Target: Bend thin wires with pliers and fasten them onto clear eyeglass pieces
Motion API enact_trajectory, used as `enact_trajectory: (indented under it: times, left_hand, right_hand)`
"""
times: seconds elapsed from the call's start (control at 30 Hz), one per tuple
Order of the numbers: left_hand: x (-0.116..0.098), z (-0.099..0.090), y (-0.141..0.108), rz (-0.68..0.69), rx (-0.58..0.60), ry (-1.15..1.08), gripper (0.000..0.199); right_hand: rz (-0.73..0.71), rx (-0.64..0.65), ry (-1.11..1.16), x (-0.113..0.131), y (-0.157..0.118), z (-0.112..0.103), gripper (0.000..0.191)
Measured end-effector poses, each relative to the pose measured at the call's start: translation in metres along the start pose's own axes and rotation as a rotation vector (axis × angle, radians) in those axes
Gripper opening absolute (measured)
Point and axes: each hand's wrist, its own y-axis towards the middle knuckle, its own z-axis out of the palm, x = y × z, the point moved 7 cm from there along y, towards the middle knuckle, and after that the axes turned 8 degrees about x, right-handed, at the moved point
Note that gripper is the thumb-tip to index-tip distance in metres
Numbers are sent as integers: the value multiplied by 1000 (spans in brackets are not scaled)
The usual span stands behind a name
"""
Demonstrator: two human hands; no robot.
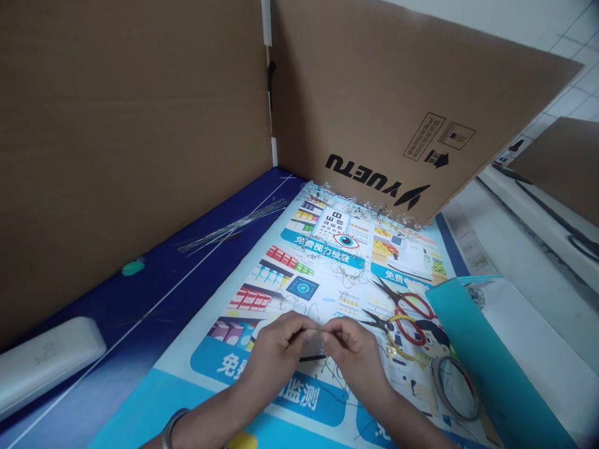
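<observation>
My left hand (286,342) and my right hand (352,349) meet over the printed sheet (224,262) near the bottom middle. Thumb and forefinger of each hand are pinched together, fingertips almost touching. What sits between them is too small to make out. Thin dark wires (334,374) lie just below the hands. Right of my right hand are scissors with yellow handles (405,337) and scissors with red handles (418,308). Beyond the hands, loops of thin wire (349,271) rest on the sheet.
Cardboard panels (135,125) stand at the left and back. A bundle of straight wires (234,227) lies at the left, above a white case (51,362). On the right are a tape roll (453,388) and a teal-sided box (496,362). Tangled wire pieces (374,212) line the back panel.
</observation>
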Motion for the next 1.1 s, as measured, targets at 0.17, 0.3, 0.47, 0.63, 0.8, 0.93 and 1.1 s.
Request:
enact_trajectory:
  times: [0.17,0.3,0.47,0.63,0.8,0.93,1.1]
  left_hand:
    - [8,5,-1,-157,19,-221,15]
    - [12,9,-1,-205,31,-359,14]
    - [15,12,-1,-206,52,-443,15]
    - [17,15,-2,-222,58,-483,15]
    - [19,18,0,-217,92,-535,16]
    - [19,20,3,-209,163,-523,16]
    - [5,3,1,-84,1,-256,15]
  right_hand:
    - [9,-8,230,-5,-1,5,12]
    - [0,-12,322,-3,-1,6,12]
    - [4,6,383,0,0,5,12]
    - [17,11,423,-3,1,7,14]
    - [16,30,438,-5,3,7,15]
    - [38,103,354,-5,9,-2,15]
    - [66,49,77,-9,33,-28,13]
